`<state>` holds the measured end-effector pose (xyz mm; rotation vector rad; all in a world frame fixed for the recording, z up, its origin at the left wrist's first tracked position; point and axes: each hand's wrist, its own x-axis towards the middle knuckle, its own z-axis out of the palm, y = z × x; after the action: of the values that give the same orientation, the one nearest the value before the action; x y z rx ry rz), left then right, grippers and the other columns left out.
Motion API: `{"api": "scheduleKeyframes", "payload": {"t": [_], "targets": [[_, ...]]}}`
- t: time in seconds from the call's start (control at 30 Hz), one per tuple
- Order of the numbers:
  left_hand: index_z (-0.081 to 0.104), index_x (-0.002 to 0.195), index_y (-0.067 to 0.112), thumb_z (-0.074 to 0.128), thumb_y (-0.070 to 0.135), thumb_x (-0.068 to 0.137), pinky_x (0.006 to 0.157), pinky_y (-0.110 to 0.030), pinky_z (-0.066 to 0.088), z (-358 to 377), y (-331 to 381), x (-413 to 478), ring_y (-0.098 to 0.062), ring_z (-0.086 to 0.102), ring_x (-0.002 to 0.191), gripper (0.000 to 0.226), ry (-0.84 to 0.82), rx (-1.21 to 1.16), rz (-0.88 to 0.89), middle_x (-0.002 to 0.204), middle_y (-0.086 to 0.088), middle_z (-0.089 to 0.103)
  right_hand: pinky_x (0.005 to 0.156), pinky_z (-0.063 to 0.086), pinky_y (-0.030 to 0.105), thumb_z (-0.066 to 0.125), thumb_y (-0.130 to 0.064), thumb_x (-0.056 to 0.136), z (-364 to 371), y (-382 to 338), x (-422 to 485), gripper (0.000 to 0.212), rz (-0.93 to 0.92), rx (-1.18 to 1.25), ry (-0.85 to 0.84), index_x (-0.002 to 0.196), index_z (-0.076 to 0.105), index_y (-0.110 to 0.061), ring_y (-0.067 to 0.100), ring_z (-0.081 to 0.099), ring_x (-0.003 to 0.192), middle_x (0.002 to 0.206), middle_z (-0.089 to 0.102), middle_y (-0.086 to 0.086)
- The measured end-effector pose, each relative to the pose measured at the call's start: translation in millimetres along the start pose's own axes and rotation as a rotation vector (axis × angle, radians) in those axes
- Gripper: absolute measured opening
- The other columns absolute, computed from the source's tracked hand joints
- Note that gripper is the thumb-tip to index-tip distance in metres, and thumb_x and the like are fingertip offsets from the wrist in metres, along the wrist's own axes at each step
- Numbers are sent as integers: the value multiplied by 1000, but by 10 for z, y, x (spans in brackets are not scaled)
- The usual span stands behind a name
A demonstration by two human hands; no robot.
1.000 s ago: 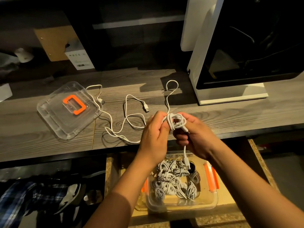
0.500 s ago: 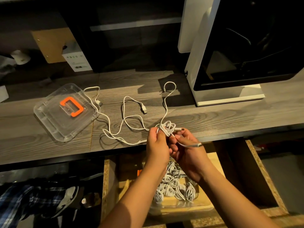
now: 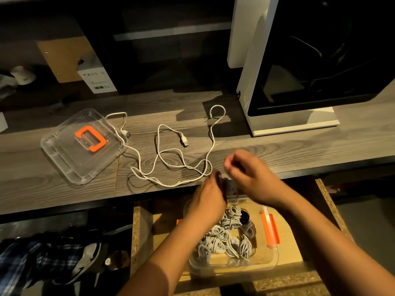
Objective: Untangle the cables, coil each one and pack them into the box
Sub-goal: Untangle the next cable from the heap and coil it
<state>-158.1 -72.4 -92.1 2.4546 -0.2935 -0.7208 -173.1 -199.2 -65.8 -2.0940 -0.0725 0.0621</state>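
White USB cables [image 3: 171, 165] are lying tangled on the table [image 3: 299, 150]; coiled cables [image 3: 224, 238] are filling the clear box [image 3: 271, 260]. The left hand [image 3: 206, 201] and right hand [image 3: 252, 178] are blurring, so their grips cannot be told.

One box [image 3: 275, 260], one lid [image 3: 70, 161], two hands [image 3: 205, 202] [image 3: 253, 177], three cable plugs [image 3: 185, 142].

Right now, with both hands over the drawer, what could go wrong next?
The loose white cables cross each other on the desk; pulling one end may tighten the tangle. One runs against the clear lid, so a tug could drag it. Their nearest loop lies close to the desk edge and might slip off.
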Motion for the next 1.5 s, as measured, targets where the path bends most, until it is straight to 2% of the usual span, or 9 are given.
{"api": "scheduleKeyframes", "payload": {"t": [0.2,0.4,0.57,0.73,0.93,1.1,1.33,1.43,1.5], "targets": [[41,106,19,30,23,102,52,-14,37,164,-108,-253,-7,50,74,12,-96,-261,19,99,0,56,52,35,19,50,-11,94,-520,-165,229,14,91,385,176,87,63,-11,7,42,56,59,48,-6],[41,89,8,35,15,99,55,-32,23,-77,-196,29,-14,41,63,13,324,-346,53,72,1,44,75,50,24,54,-42,87,-155,56,102,33,315,-3,-313,101,60,-13,21,62,84,93,65,7],[37,90,9,35,12,99,57,-31,18,-147,-214,144,-22,42,76,10,482,-331,-1,81,-6,46,59,41,21,47,-31,97,98,4,40,26,208,-318,-307,92,66,-15,7,54,65,70,57,-7],[31,90,13,31,15,99,60,-31,23,-89,-220,138,-22,41,72,9,472,-141,57,79,-6,44,67,44,35,48,-25,96,43,-256,65,23,-75,-580,-227,85,62,-10,18,52,70,78,60,5],[39,105,11,34,9,96,68,-42,40,-150,-169,88,-29,51,79,11,152,-78,203,85,-9,51,72,47,24,57,-21,92,-295,-284,238,12,-77,-536,-274,93,68,-16,7,57,77,83,62,-8],[47,88,7,41,30,91,67,-39,38,-297,-159,39,-22,45,70,24,18,-373,503,76,-13,51,52,40,12,63,-12,86,-433,-201,262,13,100,66,-190,76,67,-18,-1,48,54,63,57,-4],[60,84,17,59,20,83,77,-17,44,-286,26,-34,-3,57,82,4,-1,-1146,351,88,1,63,57,50,18,62,-17,71,-65,-28,123,9,231,852,112,73,63,-8,8,56,58,61,63,-3],[65,92,17,51,23,84,86,-23,39,-201,106,-9,-4,56,88,17,30,-1434,121,93,3,66,61,48,16,59,-8,84,210,3,48,4,223,842,284,81,62,-8,5,52,62,65,62,-7],[62,85,11,41,19,93,88,-30,38,-160,138,21,-15,54,88,24,-48,-1644,-91,87,-5,62,61,43,13,52,-6,93,328,62,12,14,117,515,369,83,60,-14,-1,50,63,67,58,-11]]}}
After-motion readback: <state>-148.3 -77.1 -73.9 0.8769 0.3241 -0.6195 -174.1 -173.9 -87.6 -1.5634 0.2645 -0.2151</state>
